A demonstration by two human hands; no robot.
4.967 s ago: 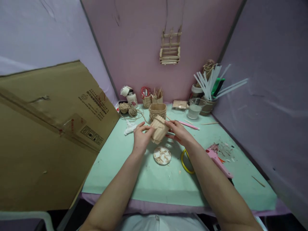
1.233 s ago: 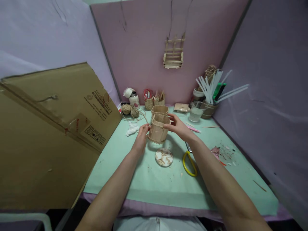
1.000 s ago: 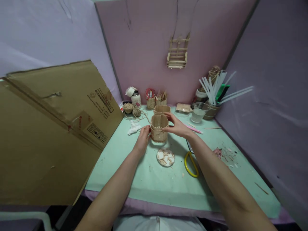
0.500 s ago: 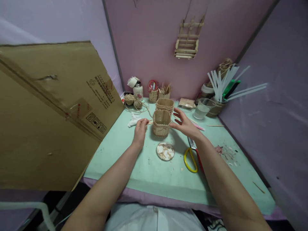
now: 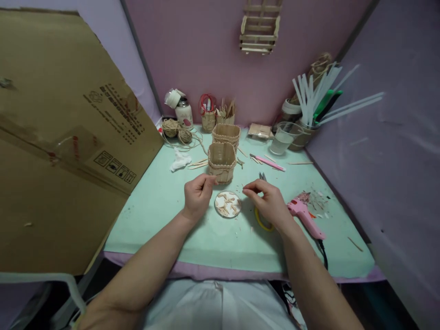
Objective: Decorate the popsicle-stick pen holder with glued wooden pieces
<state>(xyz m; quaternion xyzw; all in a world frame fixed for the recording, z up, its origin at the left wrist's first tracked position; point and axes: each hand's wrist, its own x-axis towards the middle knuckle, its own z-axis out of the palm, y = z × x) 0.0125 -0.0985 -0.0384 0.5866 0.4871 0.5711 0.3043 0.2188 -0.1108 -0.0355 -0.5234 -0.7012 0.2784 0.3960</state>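
What moved: both hands were on either side of the front box a moment ago; now they have come back toward the person, by the round dish.
Clock: the dish is the middle, and 12 is the back wall.
Front box: stands at 12 on the table, open top up, nobody holding it up. Its flat bottom probably keeps it steady.
Back box: right behind it, also 12.
Left hand: at 10, curled, thumb and finger together, near the front box's bottom. I can't tell if it touches.
Right hand: at 3, apart from the left, fingertips pinched. Anything in them is too small to tell.
Dish: wood bits inside; perhaps it sits between the hands for easy reach.
Scissors: partly hidden by the right hand.
Glue gun: at 3, maybe put aside to leave working room.
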